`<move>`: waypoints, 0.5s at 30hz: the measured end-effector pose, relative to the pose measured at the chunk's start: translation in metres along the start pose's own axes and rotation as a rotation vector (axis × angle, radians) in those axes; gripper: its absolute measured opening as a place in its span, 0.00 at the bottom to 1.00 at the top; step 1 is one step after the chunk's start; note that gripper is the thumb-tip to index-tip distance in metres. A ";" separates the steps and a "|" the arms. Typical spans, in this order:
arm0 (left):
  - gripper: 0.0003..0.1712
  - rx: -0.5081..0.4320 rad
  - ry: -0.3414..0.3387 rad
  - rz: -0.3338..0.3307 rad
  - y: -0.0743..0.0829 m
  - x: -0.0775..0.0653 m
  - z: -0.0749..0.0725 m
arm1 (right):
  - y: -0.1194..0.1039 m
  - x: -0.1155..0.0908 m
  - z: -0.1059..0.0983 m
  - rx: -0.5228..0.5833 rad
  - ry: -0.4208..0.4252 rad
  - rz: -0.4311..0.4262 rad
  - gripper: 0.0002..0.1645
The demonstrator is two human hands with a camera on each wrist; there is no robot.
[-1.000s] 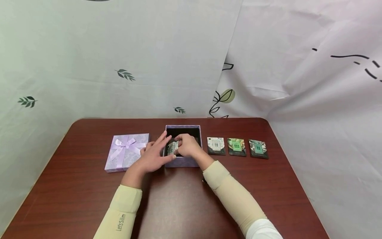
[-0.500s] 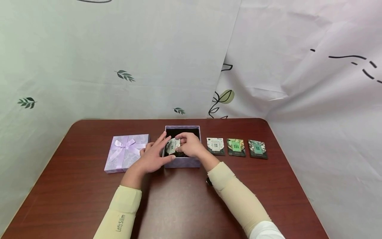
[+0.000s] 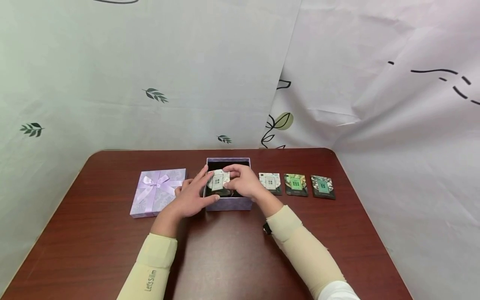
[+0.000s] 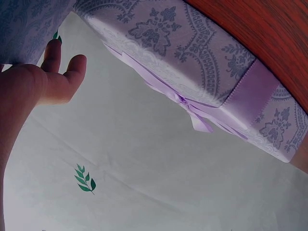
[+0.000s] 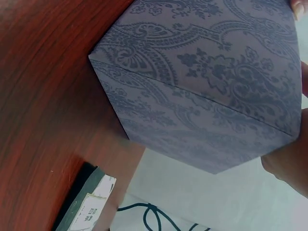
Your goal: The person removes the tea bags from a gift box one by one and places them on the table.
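A lavender patterned gift box [image 3: 229, 204] with a dark inside stands near the back middle of the table. My right hand [image 3: 245, 181] pinches the right edge of a white-and-black sachet [image 3: 218, 182], tilted at the opening of the box. On the box's left side lies my left hand [image 3: 190, 198], fingers extended along the rim and beside the sachet, thumb at the near edge. In the left wrist view, loosely bent fingers [image 4: 72, 77] show next to the box wall. The right wrist view shows the box's outer walls [image 5: 202, 72]; the sachet is hidden there.
The matching lid [image 3: 166, 200] with a ribbon bow lies left of the box. Right of it, three flat sachets lie in a row: white [image 3: 270, 183], yellow-green [image 3: 296, 184] and dark green [image 3: 323, 186]. A patterned curtain [image 3: 187, 83] hangs behind the table.
My right hand has raised the sachet slightly out of the box and shifted right, so more of its face shows. My left hand has stayed on the box's left side.
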State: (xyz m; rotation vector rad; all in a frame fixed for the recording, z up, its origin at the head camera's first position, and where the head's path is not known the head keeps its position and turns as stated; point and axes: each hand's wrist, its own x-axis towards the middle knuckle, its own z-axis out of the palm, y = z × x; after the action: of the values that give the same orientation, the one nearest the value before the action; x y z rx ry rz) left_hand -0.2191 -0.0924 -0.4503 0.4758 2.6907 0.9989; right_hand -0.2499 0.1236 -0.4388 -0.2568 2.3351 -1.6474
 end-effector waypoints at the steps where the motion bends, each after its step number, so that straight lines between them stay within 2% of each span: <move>1: 0.49 0.001 -0.001 -0.002 0.000 0.000 0.000 | 0.000 -0.001 -0.001 -0.004 0.005 -0.004 0.26; 8: 0.49 0.007 0.003 -0.004 -0.001 0.001 0.001 | 0.001 -0.006 -0.006 0.010 0.017 -0.020 0.26; 15: 0.49 0.000 0.006 0.001 -0.002 0.001 0.001 | 0.001 -0.011 -0.013 0.030 0.022 0.003 0.26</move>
State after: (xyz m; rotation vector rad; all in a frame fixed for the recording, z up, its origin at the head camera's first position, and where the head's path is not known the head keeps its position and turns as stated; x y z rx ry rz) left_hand -0.2200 -0.0927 -0.4521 0.4748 2.6955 1.0026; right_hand -0.2433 0.1384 -0.4344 -0.2308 2.3229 -1.6914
